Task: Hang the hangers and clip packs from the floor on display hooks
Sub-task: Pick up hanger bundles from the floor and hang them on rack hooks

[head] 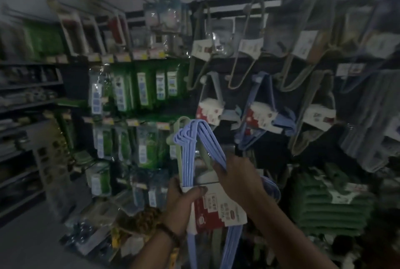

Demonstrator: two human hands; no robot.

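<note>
**Fig. 1. Blue hanger pack held in both hands before the display**

You hold the blue hanger pack (pixel 190 145) upright in front of the lower middle of the display wall (pixel 279 67). Its stacked hooks are at the top and curve toward your left. The red-and-white label card (pixel 220 210) wraps the pack below the necks.

Your left hand (pixel 181 203) grips the pack at the card's upper edge, the fingers curled round behind and the thumb lying across the front of the card. A beaded bracelet (pixel 171 236) sits on that wrist. Your right hand (pixel 236 175) grips the right sloping arm of the hangers, the fingers curled over it.

A pale green hanger (pixel 179 123) shows just behind the blue hooks; whether it is in your grip or on the display cannot be told.

On the wall above hang a second blue pack (pixel 266 115) with the same kind of card and beige hangers (pixel 244 52). Green packets (pixel 142 91) hang on the shelving to the left. Stacked green goods (pixel 331 203) lie low on the right. The view is dim and blurred.
</note>
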